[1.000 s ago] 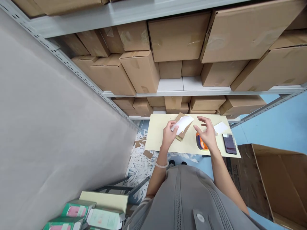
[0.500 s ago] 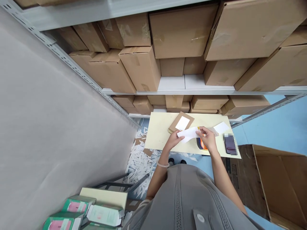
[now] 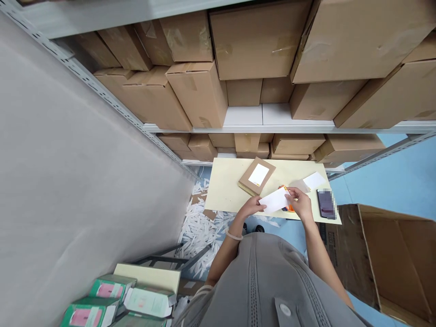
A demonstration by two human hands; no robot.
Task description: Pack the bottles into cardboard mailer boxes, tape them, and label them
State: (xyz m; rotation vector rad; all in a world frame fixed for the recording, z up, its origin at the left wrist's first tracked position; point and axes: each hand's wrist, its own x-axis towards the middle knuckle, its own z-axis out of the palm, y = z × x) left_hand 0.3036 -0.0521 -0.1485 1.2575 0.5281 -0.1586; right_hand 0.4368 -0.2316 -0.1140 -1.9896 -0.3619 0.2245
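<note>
A white label point(image 3: 274, 201) with a small yellow mark at one corner is stretched between my two hands above the pale yellow table point(image 3: 221, 188). My left hand point(image 3: 250, 207) pinches its left end between thumb and fingers. At the marked right end, my right hand point(image 3: 301, 204) has closed its fingers on the label. An orange and dark object point(image 3: 290, 208) is partly hidden beneath the label and my right hand. Behind my left hand lies a flat brown cardboard box point(image 3: 245, 181) bearing a white label of its own.
Folded white labels point(image 3: 314, 180) and a dark phone point(image 3: 326, 203) lie at the table's right. Shelves of cartons point(image 3: 197, 93) stand behind it. A large open carton point(image 3: 395, 259) is at right. Paper strips point(image 3: 197, 227) cover the floor left; green boxes point(image 3: 107, 290) sit lower left.
Both hands have shifted slightly down and right with the label, which has turned to a steeper slant. More of the brown box on the table shows, including the lower part of its label.
</note>
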